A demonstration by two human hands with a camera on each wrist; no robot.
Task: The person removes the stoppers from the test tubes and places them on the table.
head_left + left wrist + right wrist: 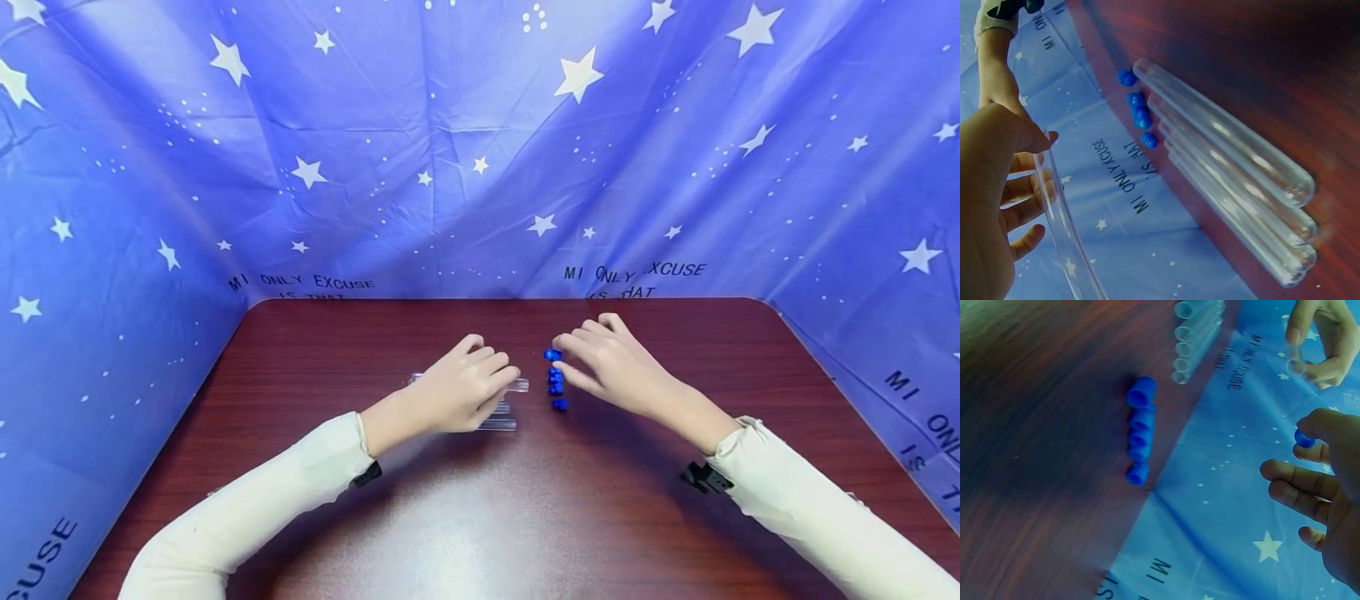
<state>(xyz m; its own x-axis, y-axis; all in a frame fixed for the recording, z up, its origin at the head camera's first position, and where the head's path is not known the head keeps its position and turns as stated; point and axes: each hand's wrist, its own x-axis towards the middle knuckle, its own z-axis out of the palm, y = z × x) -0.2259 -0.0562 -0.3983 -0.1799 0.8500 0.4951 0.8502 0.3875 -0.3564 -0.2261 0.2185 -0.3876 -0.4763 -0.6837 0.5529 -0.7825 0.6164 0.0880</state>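
Note:
My left hand (463,385) pinches a clear test tube (1063,219) between thumb and fingers, raised above the table. In the right wrist view the tube's round mouth shows just past the left fingertips. My right hand (618,367) pinches a small blue cap (1303,439) between thumb and index finger, the other fingers loosely bent. Cap and tube are apart. Several more test tubes (1229,169) lie side by side on the table under the left hand, partly hidden by it in the head view. Several blue caps (1141,436) lie in a row beyond the tubes' open ends.
A dark reddish wooden table (450,517) bears the tubes and caps. Blue cloth with white stars (450,150) hangs along its back and both sides. Dark wrist devices (705,477) sit below the pale sleeves (277,475).

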